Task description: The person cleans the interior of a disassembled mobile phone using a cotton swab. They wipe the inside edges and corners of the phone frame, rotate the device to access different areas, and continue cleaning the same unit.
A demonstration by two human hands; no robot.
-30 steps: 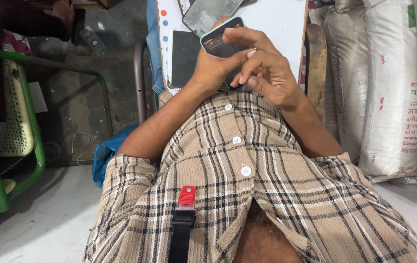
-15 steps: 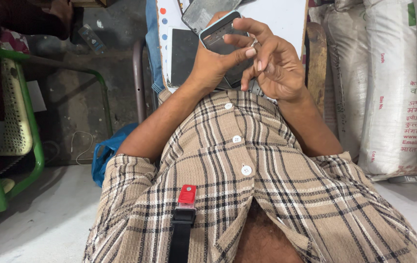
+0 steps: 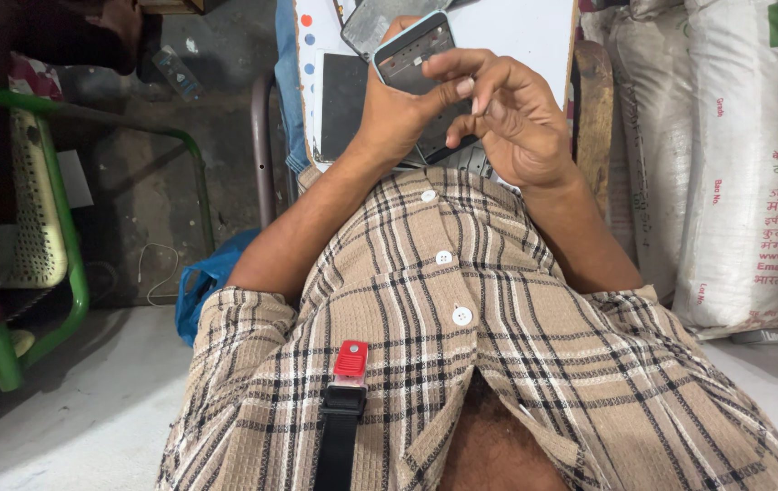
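My left hand [image 3: 398,114] grips a phone with a pale blue frame [image 3: 414,55], its opened dark back turned up toward me. My right hand [image 3: 511,114] is curled over the phone's lower right side, thumb and forefinger pinched together against it; whether something small sits between the fingertips I cannot tell. Both hands hover above a white work surface [image 3: 525,27], just beyond my checked shirt.
On the white surface lie a dark flat phone panel [image 3: 343,105] and a grey phone back cover [image 3: 372,20]. White woven sacks [image 3: 734,182] stand at the right. A green metal chair frame [image 3: 70,273] is at the left, a blue bag [image 3: 211,282] on the floor.
Both hands have lifted the phone slightly up and away from my chest. The right hand's fingers have shifted along the phone's right edge.
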